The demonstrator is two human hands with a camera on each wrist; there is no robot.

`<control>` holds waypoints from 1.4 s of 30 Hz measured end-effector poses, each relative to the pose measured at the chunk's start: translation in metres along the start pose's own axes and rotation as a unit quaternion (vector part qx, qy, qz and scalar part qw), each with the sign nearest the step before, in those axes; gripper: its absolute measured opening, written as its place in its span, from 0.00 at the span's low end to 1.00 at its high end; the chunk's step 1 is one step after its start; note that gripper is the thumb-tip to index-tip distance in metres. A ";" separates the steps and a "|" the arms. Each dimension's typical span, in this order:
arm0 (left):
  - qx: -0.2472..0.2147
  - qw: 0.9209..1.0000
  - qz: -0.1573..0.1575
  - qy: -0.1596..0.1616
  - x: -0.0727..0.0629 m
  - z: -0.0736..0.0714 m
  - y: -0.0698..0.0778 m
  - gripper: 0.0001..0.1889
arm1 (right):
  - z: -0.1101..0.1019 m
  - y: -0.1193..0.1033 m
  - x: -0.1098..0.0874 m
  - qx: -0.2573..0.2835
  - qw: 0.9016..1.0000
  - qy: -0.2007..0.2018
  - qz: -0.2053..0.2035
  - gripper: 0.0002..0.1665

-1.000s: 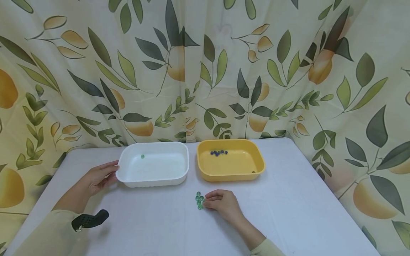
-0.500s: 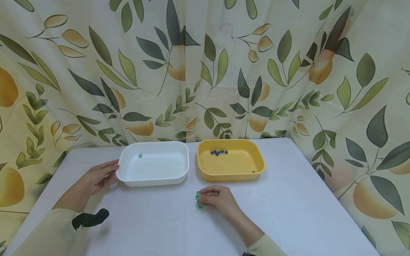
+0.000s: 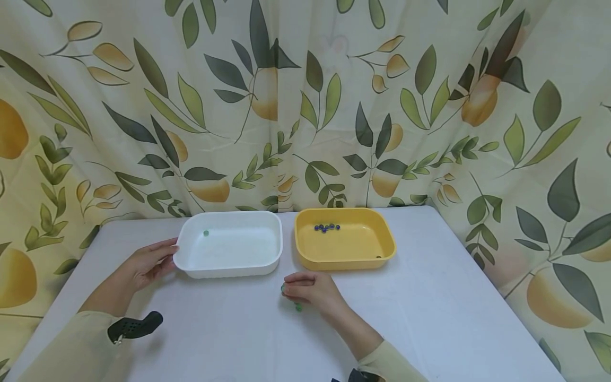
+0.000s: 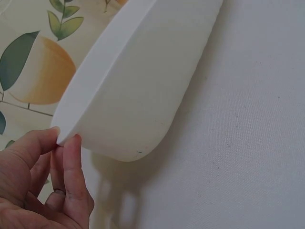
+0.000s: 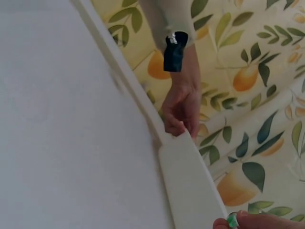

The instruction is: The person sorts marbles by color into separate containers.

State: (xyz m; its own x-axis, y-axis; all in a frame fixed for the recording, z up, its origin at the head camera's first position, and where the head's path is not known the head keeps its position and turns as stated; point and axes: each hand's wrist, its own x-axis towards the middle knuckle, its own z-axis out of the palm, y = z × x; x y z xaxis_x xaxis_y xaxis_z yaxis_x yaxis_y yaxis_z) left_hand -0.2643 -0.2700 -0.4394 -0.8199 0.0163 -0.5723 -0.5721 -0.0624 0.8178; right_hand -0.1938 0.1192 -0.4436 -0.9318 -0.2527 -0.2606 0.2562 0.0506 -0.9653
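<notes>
Across our desk we've got the white tray, left of centre, long axis running sideways; our left hand pinches its left rim, while our right hand, below its lower-right corner, pinches a green marble.

Muted light is spreading over the cloth, while the white tray is casting a diffuse shadow in the left wrist view; the right wrist view is looking dimmer and blurred.
</notes>
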 end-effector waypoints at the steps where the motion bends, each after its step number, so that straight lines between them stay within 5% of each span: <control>1: 0.001 1.000 0.001 0.000 0.000 0.000 0.000 0.31 | 0.001 -0.002 0.001 0.000 1.000 -0.001 -0.001 0.21; 14: -0.001 1.000 0.001 0.003 -0.001 0.001 0.000 0.31 | 0.021 -0.026 0.015 0.023 0.999 -0.024 0.001 0.17; 23: 0.000 1.000 0.012 -0.004 -0.001 0.000 -0.001 0.13 | 0.037 -0.041 0.036 0.014 1.000 -0.021 0.006 0.18; 28: -0.007 1.000 0.016 -0.009 0.001 -0.001 -0.003 0.20 | 0.043 -0.047 0.049 0.005 1.000 -0.008 0.015 0.15; 34: -0.017 1.000 0.016 -0.013 0.001 0.000 -0.003 0.08 | 0.048 -0.048 0.064 -0.005 0.999 -0.010 0.038 0.18; 42: -0.019 1.000 0.010 -0.008 0.000 0.000 -0.002 0.08 | 0.056 -0.048 0.074 -0.036 0.998 0.003 0.057 0.18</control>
State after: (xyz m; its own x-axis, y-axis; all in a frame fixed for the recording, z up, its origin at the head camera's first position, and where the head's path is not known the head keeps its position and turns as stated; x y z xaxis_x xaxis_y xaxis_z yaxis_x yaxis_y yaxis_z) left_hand -0.2631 -0.2694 -0.4408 -0.8321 0.0307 -0.5538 -0.5538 -0.1014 0.8265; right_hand -0.2609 0.0436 -0.4151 -0.8990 -0.2351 -0.3695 0.3423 0.1490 -0.9277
